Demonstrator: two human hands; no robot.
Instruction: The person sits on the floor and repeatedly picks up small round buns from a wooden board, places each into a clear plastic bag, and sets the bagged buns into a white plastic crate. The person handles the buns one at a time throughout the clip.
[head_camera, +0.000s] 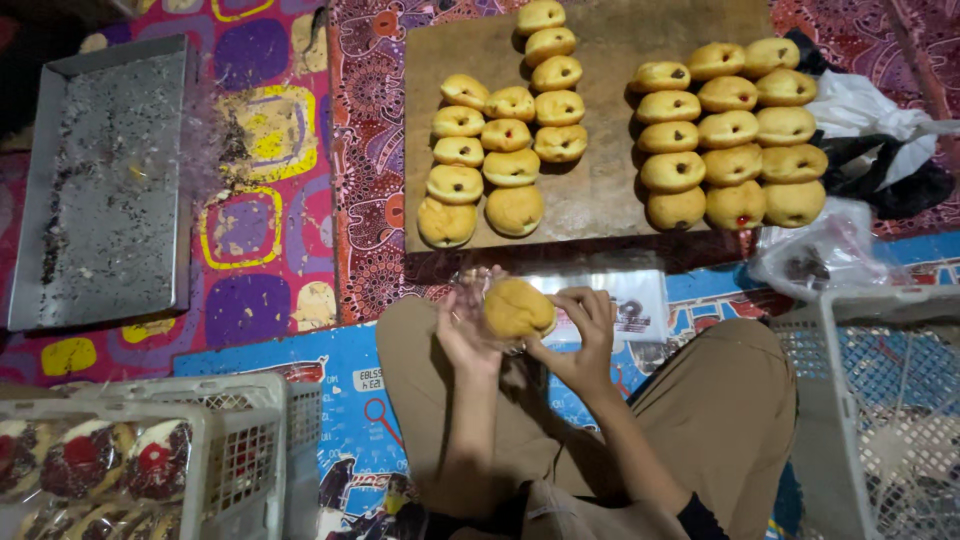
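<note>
- Centrally, both hands hold one golden filled bun (518, 308) above the lap.
- Left hand (462, 325): fingers curled against the bun and a clear plastic wrapper (478, 285).
- Right hand (583, 335): fingers clamped on the bun's edge.
- Beyond, rows of buns (728, 130) lie on a wooden board (600, 190).

a round golden bun (518, 308) (partly in clear plastic wrap) sits raised between both hands above the lap.

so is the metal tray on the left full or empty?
Empty of buns: the metal tray shows only crumbs and dark specks on its bare bottom.
</note>
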